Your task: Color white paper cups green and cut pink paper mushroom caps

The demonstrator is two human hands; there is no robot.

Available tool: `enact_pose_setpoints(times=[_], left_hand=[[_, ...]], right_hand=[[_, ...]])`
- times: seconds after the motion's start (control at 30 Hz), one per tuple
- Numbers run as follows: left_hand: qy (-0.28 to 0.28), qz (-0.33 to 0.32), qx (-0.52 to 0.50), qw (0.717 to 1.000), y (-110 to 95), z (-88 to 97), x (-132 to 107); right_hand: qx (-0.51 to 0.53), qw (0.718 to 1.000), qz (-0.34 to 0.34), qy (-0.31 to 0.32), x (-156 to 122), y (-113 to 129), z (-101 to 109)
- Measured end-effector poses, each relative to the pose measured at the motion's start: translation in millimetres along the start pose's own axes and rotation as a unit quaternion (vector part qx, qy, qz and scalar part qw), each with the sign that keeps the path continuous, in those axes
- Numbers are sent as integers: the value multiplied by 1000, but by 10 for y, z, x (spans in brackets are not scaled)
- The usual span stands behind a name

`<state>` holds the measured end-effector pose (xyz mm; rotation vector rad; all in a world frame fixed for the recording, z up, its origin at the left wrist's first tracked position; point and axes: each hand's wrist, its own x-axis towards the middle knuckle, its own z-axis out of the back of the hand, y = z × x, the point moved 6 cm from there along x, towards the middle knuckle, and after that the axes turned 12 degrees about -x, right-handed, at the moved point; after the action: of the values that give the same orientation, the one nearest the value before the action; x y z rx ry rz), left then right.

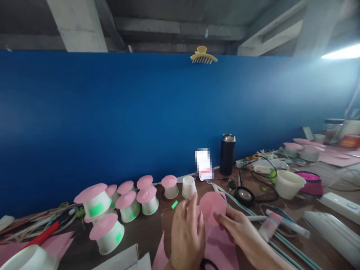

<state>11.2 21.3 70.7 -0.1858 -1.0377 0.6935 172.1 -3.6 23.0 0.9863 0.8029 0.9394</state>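
My right hand (234, 223) pinches the lower right edge of a round pink paper disc (210, 205), thumb on its face. Just left of the disc is my left hand (187, 232), fingers stretched upward and thumb apart, with nothing seen in it. Under both hands lies a pink paper sheet (221, 249); dark scissor handles (209, 263), partly hidden, show at the bottom edge. Beyond my left hand an upside-down white paper cup (188, 186) stands bare. Left of it are several inverted cups topped with pink discs, such as this pink-topped cup (108, 233), some with green patches.
A black thermos (227, 154) stands by the blue partition (140, 112). Cables, a stethoscope-like round piece (244, 195), a white tub (289, 184) and a white power strip (341, 206) crowd the right. At lower left are a red tool (42, 236) and a white cup (29, 258).
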Motion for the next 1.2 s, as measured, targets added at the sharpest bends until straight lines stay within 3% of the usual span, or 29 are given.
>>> enact_pose_setpoints(times=[0.1, 0.2, 0.3, 0.4, 1.2], left_hand=[[-11, 144, -138, 980, 228, -21, 23], [36, 266, -282, 921, 401, -169, 8], [87, 341, -367, 861, 473, -318, -33], [131, 386, -396, 823, 499, -428, -87], [129, 436, -454, 766, 454, -509, -171]], right_hand=[[18, 1000, -3, -1, 2, 12, 30], [34, 999, -7, 6, -11, 40, 31], [50, 999, -8, 15, -32, 66, 18], [63, 998, -10, 21, -44, 76, 13], [59, 998, 1, -3, -8, 38, 5]])
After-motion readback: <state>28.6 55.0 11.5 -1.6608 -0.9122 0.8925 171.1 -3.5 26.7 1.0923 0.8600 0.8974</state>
